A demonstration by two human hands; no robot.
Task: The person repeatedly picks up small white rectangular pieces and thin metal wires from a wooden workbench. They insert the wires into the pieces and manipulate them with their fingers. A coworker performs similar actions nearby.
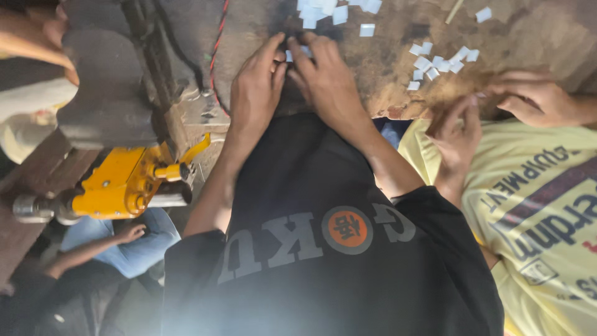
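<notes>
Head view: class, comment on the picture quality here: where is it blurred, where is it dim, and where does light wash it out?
Head view: the co-worker's hand is smeared by motion blur; a pale haze washes over the black shirt at the bottom; the left edge is dim and soft; the white paper pieces look bright and fairly crisp on the brown table.

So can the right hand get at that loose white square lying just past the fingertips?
Probably yes. The right hand lies on the worn wooden table, and nothing stands between its fingertips and the white square just beyond them.
</notes>
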